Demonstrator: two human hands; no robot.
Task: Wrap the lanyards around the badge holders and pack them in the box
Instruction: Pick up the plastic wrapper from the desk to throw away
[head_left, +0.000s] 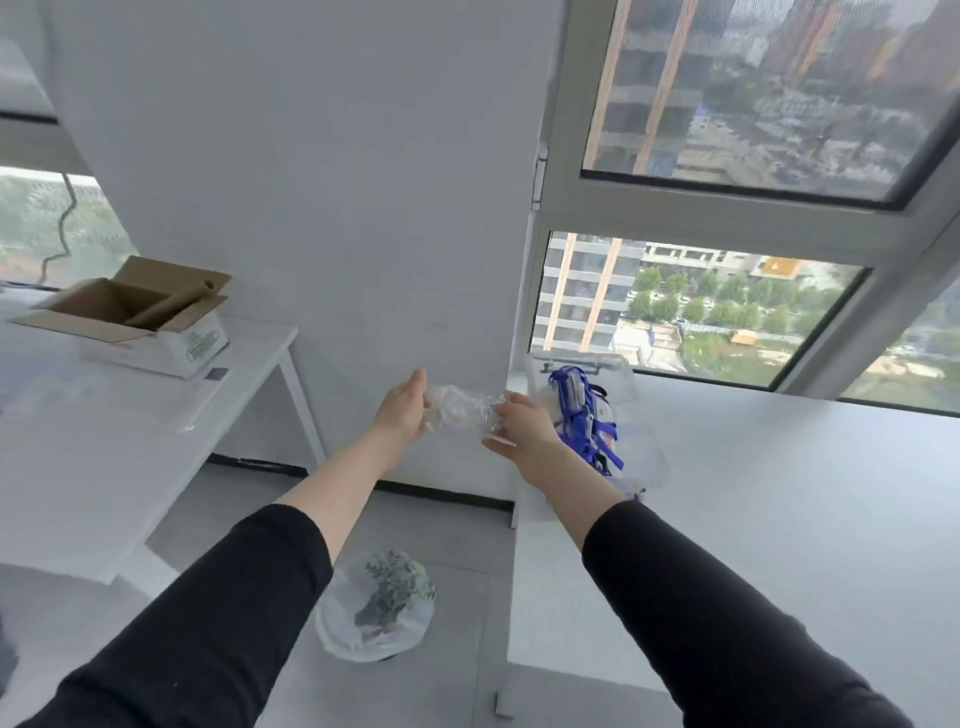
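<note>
White worktop (779, 493) under the window carries a clear box (631, 384) holding blue lanyards (597, 431). Just beside it, left hand (402, 410) and right hand (522, 423) both grip crumpled clear plastic (460, 408); probably best set aside before wrapping.

The one camera sits on the person's head and looks forward and down along both arms. It faces a white wall (337, 182) and a window (727, 104), with the left hand (402, 410) and right hand (519, 423) close in the middle.
</note>
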